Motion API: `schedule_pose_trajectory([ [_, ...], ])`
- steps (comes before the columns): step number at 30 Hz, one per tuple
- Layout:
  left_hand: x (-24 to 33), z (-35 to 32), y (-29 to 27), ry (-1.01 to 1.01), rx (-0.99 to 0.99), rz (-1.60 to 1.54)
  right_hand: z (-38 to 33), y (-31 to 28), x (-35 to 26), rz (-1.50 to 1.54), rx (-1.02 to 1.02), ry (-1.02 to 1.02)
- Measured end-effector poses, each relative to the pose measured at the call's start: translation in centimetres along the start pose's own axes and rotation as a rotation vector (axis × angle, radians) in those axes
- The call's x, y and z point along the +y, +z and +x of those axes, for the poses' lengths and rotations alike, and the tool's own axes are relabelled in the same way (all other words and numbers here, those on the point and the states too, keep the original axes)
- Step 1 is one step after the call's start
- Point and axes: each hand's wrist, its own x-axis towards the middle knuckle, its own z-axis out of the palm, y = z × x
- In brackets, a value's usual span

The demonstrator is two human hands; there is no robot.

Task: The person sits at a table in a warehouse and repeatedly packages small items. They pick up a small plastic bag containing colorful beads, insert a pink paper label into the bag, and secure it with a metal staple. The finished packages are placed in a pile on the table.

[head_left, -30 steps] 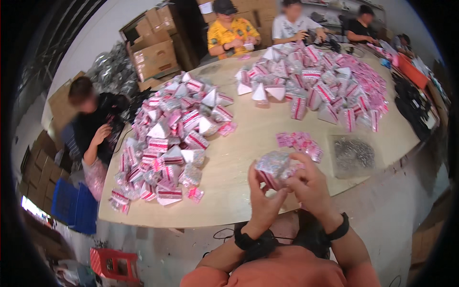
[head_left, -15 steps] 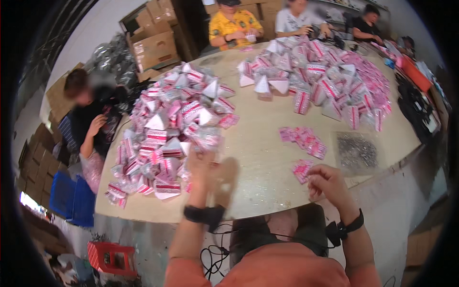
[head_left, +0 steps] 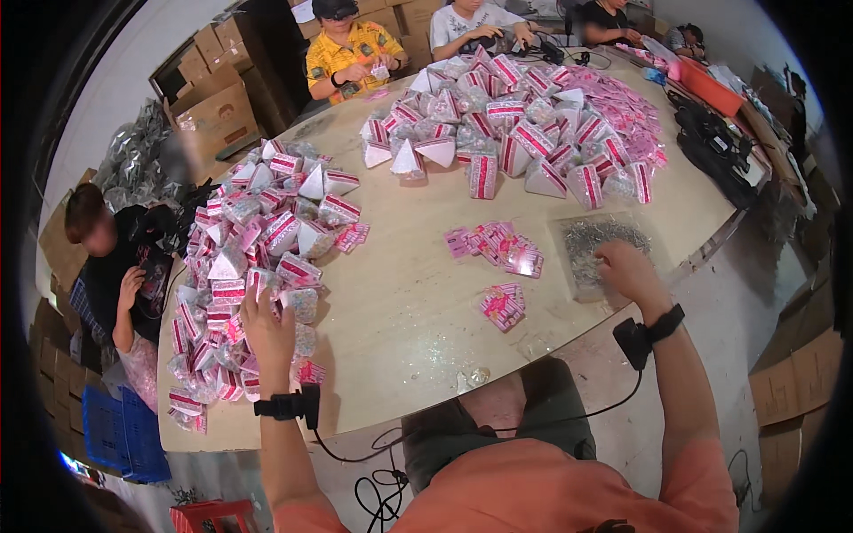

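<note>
My left hand reaches out to the near edge of a big heap of pink-and-white packets on the left of the wooden table, its fingers lying flat on the packets. My right hand rests on a clear bag of small grey metal pieces at the table's right edge. Its fingers curl down into the bag, so their tips are hidden. Between my hands lie a row of small flat pink cards and a smaller bunch of them.
A second heap of pink-and-white packets covers the far side. Several people sit around the table: one at the left, others at the far edge. Cardboard boxes stand behind, and a blue crate is on the floor.
My hands were together holding a packet in front of me. They have parted since: the left went out to the left heap, the right to the clear bag of metal pieces.
</note>
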Motion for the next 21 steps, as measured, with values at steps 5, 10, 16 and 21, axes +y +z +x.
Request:
schedule_pose_trajectory([
  [5,7.8,-2.3,0.3,0.151,-0.143,-0.397,1.0,1.3,1.2,-0.037,-0.132,-0.012],
  [10,15.8,-3.8,1.6,0.192,-0.400,-0.713,2.4,1.6,1.3,0.008,-0.206,0.017],
  [16,22.2,-1.6,5.2,0.194,-0.510,-0.739,3.1,1.6,2.4,0.016,-0.270,0.031],
  [21,23.3,-1.7,7.7,0.286,-0.499,-0.536,2.6,1.3,3.1,0.060,-0.061,0.015],
])
